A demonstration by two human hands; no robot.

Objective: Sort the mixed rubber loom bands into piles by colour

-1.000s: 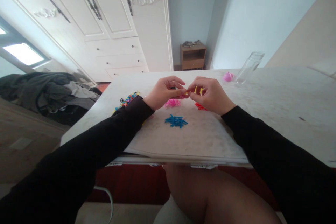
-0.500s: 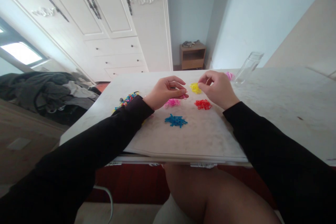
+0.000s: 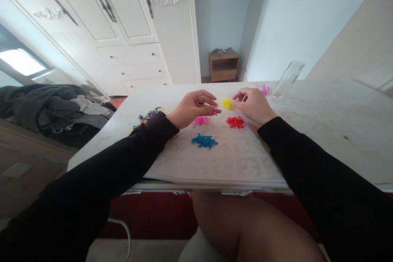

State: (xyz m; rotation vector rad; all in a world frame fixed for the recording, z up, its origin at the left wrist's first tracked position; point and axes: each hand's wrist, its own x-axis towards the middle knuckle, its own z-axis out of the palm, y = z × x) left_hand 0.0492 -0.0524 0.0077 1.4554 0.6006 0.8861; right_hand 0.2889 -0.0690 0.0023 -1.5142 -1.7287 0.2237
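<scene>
My left hand [image 3: 196, 107] hovers above the pink pile, thumb and fingers closed around a pink rubber band [image 3: 214, 113]. Beneath it lies a pile of pink rubber bands [image 3: 201, 120], partly covered by the hand. My right hand [image 3: 250, 104] has thumb and index finger pinched at the right edge of a yellow rubber-band pile [image 3: 227, 104]; what sits between those fingertips cannot be made out. Nearer to me are a red rubber-band pile [image 3: 236, 122] and a blue rubber-band pile [image 3: 204, 141].
A mixed-colour pile of bands [image 3: 149, 117] lies by my left forearm, partly hidden. Toward the back right of the white table [image 3: 322, 131] a clear glass bottle [image 3: 287, 81] stands beside a pink-purple item [image 3: 264, 89]. Dark clothes [image 3: 55, 110] are heaped beyond the table's left side.
My right hand has dipped slightly, its fingers closer together at the yellow pile. The left hand stays nearly in place with the pink band. The view has shifted a little.
</scene>
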